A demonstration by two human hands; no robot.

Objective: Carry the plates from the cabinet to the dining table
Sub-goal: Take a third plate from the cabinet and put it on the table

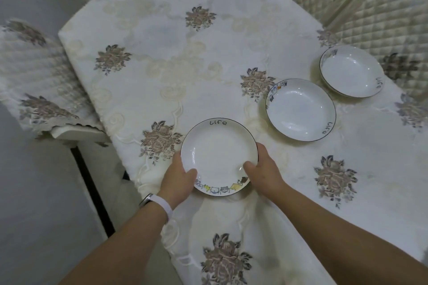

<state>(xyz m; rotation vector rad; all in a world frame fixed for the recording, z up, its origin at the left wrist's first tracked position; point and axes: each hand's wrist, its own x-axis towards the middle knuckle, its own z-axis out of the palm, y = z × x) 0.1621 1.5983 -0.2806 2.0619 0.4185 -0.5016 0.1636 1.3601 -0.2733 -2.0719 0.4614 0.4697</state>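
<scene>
A: L hand (178,176) & R hand (262,169) both gripping our plate (218,152) by its rim, thumbs inside.
B: Yep, we've got it at the table (162,41) edge nearest us; mid plate (301,109) & far plate (350,71) lie to the right.

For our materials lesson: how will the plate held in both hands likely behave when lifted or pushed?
The plate looks glossy, glazed ceramic: probably rigid, breakable and slippery, which fits the left hand and right hand gripping its rim. Wide and shallow, it should sit flat, unlikely to tip.
</scene>
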